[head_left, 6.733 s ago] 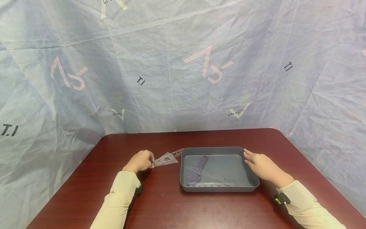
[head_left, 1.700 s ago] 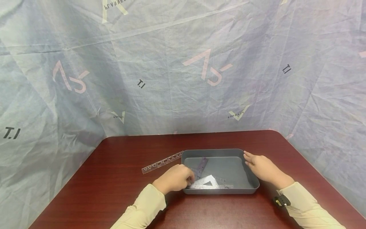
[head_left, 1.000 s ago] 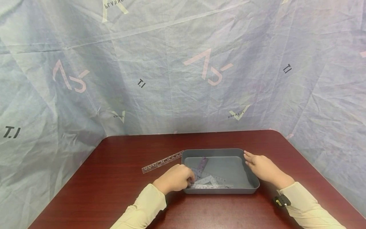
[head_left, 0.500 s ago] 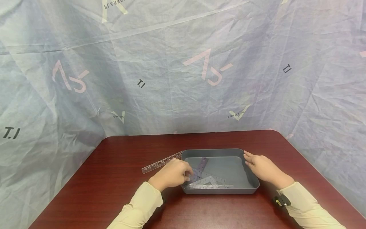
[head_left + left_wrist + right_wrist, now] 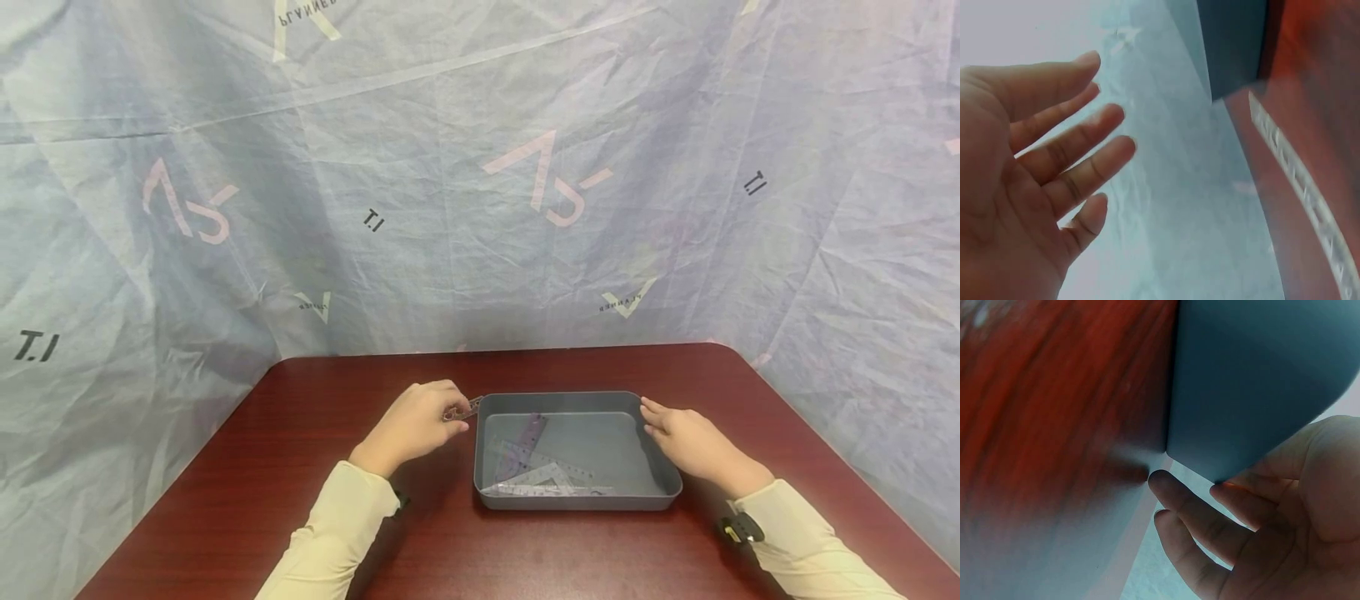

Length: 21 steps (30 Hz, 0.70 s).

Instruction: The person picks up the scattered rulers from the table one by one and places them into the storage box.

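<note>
My left hand (image 5: 412,425) hovers over a clear stencil ruler (image 5: 1302,187) on the table, just left of the grey tray (image 5: 607,442). In the left wrist view its fingers are spread and apart from the ruler. Much of that ruler is hidden by the hand in the head view. Inside the tray lie a purple ruler (image 5: 533,431), a clear set square (image 5: 542,477) and other clear measuring pieces, overlapping at the left and front. My right hand (image 5: 697,446) rests with extended fingers against the tray's right wall, near its back corner.
The dark red wooden table (image 5: 360,375) runs back to a pale, creased printed sheet (image 5: 420,275) hanging behind it and along both sides. The tray has low upright walls.
The left hand brought the set square from the table into the tray, let it go, then moved back and left to the stencil ruler. The right hand stays at the tray.
</note>
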Tool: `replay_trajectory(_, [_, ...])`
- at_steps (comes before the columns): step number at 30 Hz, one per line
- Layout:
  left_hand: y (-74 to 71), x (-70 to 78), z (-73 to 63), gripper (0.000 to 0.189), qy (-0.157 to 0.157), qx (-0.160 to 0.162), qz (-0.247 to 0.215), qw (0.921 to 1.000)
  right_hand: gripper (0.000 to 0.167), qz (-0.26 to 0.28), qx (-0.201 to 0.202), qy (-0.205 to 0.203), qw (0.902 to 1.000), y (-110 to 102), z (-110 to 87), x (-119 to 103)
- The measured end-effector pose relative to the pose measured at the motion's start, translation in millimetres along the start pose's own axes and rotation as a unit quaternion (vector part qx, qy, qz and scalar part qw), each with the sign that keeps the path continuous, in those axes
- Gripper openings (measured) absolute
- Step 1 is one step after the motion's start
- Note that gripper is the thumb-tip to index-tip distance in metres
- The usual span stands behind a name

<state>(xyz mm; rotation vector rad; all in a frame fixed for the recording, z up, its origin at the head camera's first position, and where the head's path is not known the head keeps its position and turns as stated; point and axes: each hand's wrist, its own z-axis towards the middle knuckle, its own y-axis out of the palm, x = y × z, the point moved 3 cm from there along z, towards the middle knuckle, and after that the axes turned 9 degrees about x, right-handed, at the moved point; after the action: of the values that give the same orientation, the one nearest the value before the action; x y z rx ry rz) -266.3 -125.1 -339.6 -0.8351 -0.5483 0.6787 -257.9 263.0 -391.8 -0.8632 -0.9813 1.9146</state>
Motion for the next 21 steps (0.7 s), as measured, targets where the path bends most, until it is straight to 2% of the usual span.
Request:
replay_trajectory(3, [-5.4, -11.5, -0.7, 0.017, -0.026, 0.014, 0.022, 0.9993, 0.037, 0.001, 0.000, 0.003, 1.0000, 0.2, -0.3, 0.1])
replay_trajectory(7, [-8.7, -24.7, -3.8, 0.022, -0.065, 0.010, 0.032, 0.9973, 0.037, 0.004, 0.001, 0.004, 1.0000, 0.3, -1.1, -0.3])
replay_trajectory(15, [-3.4, -52.4, -13.8, 0.028, -0.130, -0.022, 0.014, 0.9912, 0.036, 0.003, 0.004, 0.001, 1.0000, 0.3, -1.1, -0.4])
replay_trajectory(21, [6.5, -73.3, -20.7, 0.028, -0.189, -0.042, -0.045, 0.9800, 0.037, 0.001, 0.005, -0.005, 1.0000, -0.8, 0.2, -0.6])
